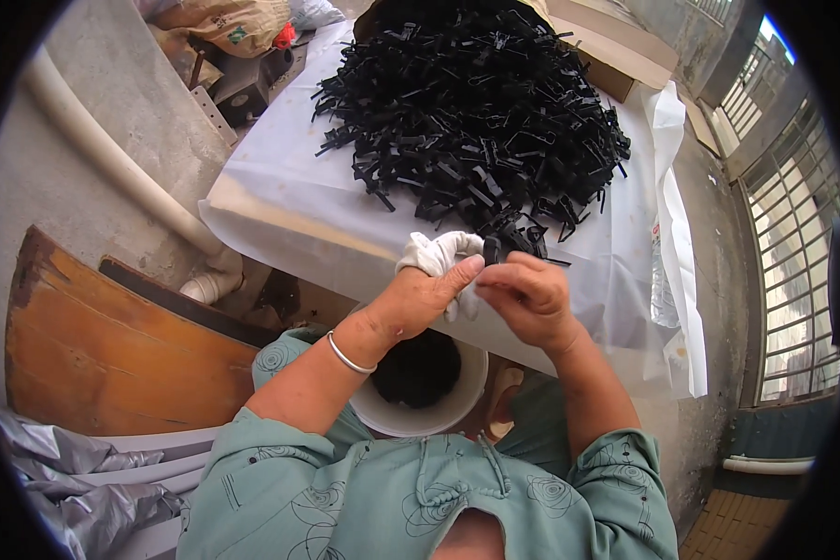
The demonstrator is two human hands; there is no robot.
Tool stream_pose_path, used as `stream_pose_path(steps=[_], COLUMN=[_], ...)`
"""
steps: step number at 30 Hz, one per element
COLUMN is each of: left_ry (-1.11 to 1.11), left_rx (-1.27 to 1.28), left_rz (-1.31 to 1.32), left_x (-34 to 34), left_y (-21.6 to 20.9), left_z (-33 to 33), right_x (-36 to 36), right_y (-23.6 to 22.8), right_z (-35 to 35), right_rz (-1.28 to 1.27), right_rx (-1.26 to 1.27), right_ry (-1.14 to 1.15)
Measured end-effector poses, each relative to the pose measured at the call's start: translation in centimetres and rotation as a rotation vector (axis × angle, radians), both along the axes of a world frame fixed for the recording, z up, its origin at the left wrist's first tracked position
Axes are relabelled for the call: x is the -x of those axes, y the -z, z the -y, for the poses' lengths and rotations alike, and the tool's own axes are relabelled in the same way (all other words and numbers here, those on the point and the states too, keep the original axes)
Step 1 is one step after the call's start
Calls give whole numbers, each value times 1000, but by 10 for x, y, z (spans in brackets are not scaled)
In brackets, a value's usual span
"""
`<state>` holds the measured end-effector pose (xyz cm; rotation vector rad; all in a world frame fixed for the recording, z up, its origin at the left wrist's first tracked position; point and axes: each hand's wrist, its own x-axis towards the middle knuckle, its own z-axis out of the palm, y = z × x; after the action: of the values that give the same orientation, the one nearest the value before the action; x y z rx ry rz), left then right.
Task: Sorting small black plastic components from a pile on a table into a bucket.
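Note:
A large heap of small black plastic clip-like parts covers much of the table. At its near edge my left hand, with white glove cloth over its fingers and a bare thumb, is closed on one small black plastic part. My right hand is bare and slightly blurred, its thumb and fingertips pinched together at the lower end of that same part. The fingers partly hide the part's shape. Below my hands, a white bucket stands between my legs with dark contents in it.
White sheeting covers the table and hangs over its edges. A cardboard box stands behind the heap. A clear plastic bottle is at the right edge. On the left are a pipe and a curved brown board.

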<state>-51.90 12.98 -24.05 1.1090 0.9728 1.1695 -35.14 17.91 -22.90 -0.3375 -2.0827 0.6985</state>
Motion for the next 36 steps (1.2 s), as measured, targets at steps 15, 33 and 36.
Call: stream_pose_path(steps=[15, 33, 36], left_ry=[7, -356, -357], left_rx=[-110, -413, -519], left_rz=[18, -583, -706], left_x=[-4, -7, -6], left_y=[-6, -3, -6], left_z=[9, 12, 14], right_x=[15, 25, 25], right_y=[9, 23, 28], right_z=[9, 19, 17], right_rz=[-113, -46, -26], right_rx=[731, 418, 501], right_ry=[165, 217, 181])
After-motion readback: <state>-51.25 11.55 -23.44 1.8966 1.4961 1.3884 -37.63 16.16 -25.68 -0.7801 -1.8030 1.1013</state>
